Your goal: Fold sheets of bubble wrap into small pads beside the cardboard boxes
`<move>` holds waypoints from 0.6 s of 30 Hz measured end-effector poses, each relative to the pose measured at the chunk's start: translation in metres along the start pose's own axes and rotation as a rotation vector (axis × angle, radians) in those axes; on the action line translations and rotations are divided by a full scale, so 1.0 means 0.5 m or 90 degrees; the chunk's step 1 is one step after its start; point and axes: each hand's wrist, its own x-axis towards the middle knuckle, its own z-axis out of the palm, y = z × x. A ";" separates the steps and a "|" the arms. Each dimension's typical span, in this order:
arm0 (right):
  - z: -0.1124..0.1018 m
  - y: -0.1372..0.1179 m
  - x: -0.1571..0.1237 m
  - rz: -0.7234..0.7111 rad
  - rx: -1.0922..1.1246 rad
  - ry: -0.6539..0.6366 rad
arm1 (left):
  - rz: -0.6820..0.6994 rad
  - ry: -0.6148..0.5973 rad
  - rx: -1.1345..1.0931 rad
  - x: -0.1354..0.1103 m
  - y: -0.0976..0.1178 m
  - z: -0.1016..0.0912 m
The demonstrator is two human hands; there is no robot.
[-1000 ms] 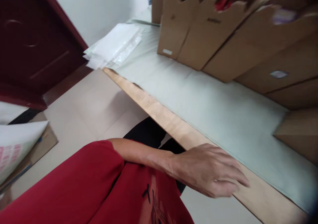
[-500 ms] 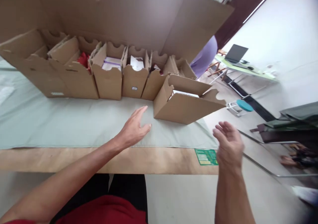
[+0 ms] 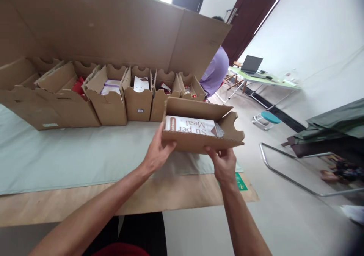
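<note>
"Where was the carton [image 3: 193, 142]?"

"It was in front of the right end of the cardboard panel [image 3: 113, 28], farther from this panel than the row of boxes [image 3: 109, 108]. Whether its bottom rested on the pale green cloth [image 3: 85, 153] could not be told."

"How was it held?"

"Both hands had it. The left hand [image 3: 156, 153] was closed around its left end, the thumb on the near wall. The right hand [image 3: 225, 167] was half curled under its lower edge, the thumb on this same wall and the other fingers mostly hidden."

"And what was inside?"

"A white package [image 3: 190, 125], on which 'Su-per Meal' was printed, and at its right end a small piece of clear plastic [image 3: 219, 130]."

"What did the boxes before the panel contain?"

"Counting from the panel's left end, the first box [image 3: 22, 104] kept its content hidden. The second had a red item [image 3: 77, 85], the third white-and-purple packs [image 3: 110, 87], the fourth a white item [image 3: 141, 84], the fifth dark red and white pieces [image 3: 165, 88], and the sixth small shiny pieces [image 3: 187, 90]."
</note>
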 end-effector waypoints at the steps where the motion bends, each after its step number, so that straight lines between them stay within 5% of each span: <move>1: 0.005 -0.014 -0.035 -0.012 -0.010 -0.009 | -0.017 0.029 -0.023 -0.043 0.005 -0.020; 5: 0.084 -0.081 -0.131 -0.039 0.000 -0.107 | -0.103 0.155 -0.010 -0.167 0.041 -0.133; 9: 0.160 -0.113 -0.148 -0.020 0.047 -0.168 | -0.086 0.221 0.034 -0.172 0.083 -0.211; 15: 0.104 -0.108 -0.199 -0.022 0.005 -0.066 | -0.071 0.114 0.040 -0.166 0.095 -0.192; 18: 0.093 -0.111 -0.261 -0.055 -0.047 -0.071 | -0.103 0.092 0.005 -0.185 0.076 -0.222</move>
